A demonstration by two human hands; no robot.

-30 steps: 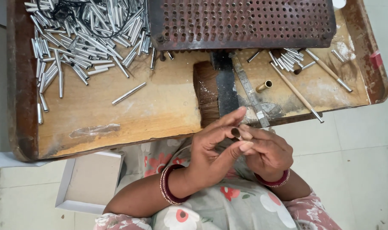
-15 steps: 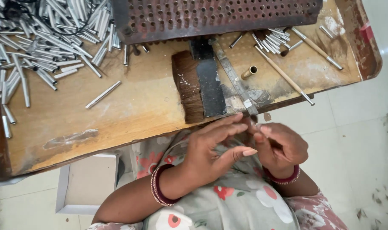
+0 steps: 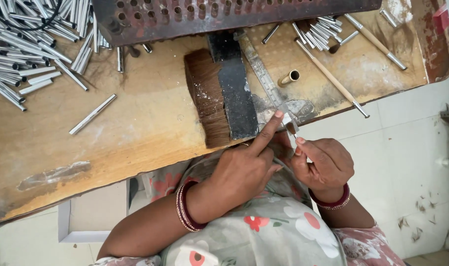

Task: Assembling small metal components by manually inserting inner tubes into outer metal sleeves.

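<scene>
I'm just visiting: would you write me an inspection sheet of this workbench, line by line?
Surface: worn wooden board, stained and scratched.
Job's things: small metal-ferruled brush tip, pinched at the board's edge.
Clutter: heap of silver metal tubes; wide brown-bristled brush; rusty perforated metal plate; short brass tube; thin wooden-handled brushes.
Grippers: left hand points a forefinger at the tip; right hand pinches it.
Cables: one dark cord over the tubes.
Surroundings: pale tiled floor; white box beneath the board.
</scene>
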